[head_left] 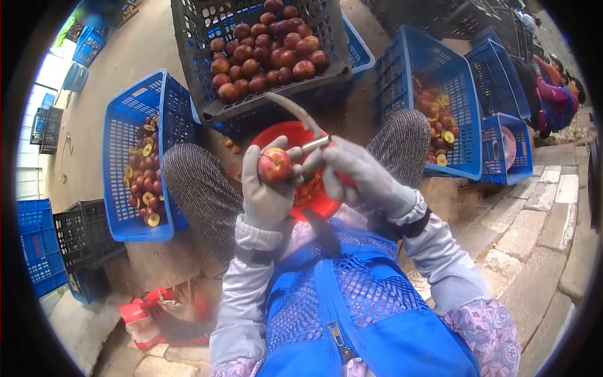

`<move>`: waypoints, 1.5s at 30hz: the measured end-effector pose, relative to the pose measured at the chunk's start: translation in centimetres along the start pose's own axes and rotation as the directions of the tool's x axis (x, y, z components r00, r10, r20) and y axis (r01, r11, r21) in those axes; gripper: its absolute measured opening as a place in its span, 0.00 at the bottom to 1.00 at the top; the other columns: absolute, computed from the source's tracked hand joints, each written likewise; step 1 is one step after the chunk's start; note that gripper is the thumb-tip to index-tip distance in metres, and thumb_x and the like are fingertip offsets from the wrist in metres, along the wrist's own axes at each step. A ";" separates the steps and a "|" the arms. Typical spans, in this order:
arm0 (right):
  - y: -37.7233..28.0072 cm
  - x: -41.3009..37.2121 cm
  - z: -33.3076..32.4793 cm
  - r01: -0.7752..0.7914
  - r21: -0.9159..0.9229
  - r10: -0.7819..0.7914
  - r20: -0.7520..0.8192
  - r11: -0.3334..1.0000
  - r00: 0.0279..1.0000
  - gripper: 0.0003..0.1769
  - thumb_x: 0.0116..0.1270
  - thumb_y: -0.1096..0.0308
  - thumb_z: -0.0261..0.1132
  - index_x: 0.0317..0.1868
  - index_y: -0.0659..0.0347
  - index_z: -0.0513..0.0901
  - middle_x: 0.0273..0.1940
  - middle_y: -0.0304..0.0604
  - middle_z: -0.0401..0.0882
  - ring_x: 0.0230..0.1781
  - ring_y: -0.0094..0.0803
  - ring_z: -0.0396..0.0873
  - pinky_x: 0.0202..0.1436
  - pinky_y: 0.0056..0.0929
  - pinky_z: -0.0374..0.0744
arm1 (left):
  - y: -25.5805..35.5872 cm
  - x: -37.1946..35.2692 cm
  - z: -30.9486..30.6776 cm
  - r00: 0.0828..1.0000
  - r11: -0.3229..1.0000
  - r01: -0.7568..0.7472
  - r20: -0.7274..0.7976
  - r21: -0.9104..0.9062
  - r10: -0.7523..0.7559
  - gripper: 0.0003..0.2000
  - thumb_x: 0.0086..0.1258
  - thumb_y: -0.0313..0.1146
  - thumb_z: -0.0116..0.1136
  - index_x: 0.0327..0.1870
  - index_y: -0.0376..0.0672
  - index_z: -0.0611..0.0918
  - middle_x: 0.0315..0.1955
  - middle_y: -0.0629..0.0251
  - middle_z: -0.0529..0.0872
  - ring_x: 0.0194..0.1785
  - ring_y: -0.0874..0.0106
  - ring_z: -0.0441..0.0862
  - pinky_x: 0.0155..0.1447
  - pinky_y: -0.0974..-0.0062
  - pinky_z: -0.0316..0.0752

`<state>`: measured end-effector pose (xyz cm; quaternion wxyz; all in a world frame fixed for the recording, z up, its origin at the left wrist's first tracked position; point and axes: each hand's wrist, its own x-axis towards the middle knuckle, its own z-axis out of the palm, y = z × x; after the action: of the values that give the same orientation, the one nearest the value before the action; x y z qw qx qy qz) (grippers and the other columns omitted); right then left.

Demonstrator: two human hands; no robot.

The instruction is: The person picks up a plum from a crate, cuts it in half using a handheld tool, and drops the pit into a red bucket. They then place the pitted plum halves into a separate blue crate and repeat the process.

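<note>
My left hand [267, 188], in a pale grey glove, has its fingers around a red plum [274, 165] with a yellowish patch. A curved-bladed knife [300, 115] is in my gloved right hand [355, 169], its blade pointing up and to the left, just right of the plum. The fingers of both hands are close together near the base of the blade. Below them is a red basin [323, 204] between my knees, holding small orange-brown pieces partly hidden by my hands.
Ahead, a black crate [210, 113] holds whole plums. Blue crates at left [135, 232] and right [468, 169] contain plums, many cut open with yellow flesh. A red-and-white bag [141, 323] lies at lower left. Another person [559, 97] is at far right near stacked crates.
</note>
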<state>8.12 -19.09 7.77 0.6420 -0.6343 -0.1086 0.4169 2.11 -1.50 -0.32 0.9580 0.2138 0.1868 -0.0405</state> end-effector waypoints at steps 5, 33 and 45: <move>3.4 0.8 1.7 0.016 0.227 -0.020 0.015 0.974 1.000 0.20 0.76 0.51 0.47 0.43 0.60 0.75 0.23 0.36 0.77 0.11 0.15 0.64 0.17 0.14 0.65 | -0.8 0.5 -1.7 0.997 0.998 -0.067 0.037 0.013 0.067 0.26 0.74 0.53 0.41 0.56 0.37 0.74 0.47 0.52 0.82 0.52 0.62 0.79 0.56 0.66 0.74; 10.2 3.4 4.2 0.079 0.117 -0.039 -0.311 0.990 0.950 0.18 0.75 0.53 0.51 0.39 0.60 0.73 0.18 0.37 0.70 0.14 0.24 0.69 0.18 0.27 0.68 | -3.1 1.1 -0.7 0.869 0.655 -0.272 -0.112 0.705 0.481 0.12 0.73 0.33 0.45 0.52 0.40 0.76 0.43 0.61 0.73 0.48 0.71 0.74 0.54 0.76 0.72; 6.5 1.3 0.4 -0.097 0.428 0.094 0.027 0.899 0.995 0.30 0.77 0.45 0.40 0.37 0.64 0.77 0.12 0.32 0.64 0.05 0.20 0.59 0.09 0.18 0.62 | -1.1 1.3 -1.8 0.997 0.967 -0.023 0.071 -0.253 0.042 0.24 0.73 0.49 0.47 0.59 0.36 0.72 0.53 0.51 0.79 0.50 0.62 0.80 0.61 0.63 0.70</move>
<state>6.09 -18.86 1.45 0.7442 -0.4810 0.0151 0.4633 2.52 -1.74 -2.74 0.9843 0.0917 0.1506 -0.0089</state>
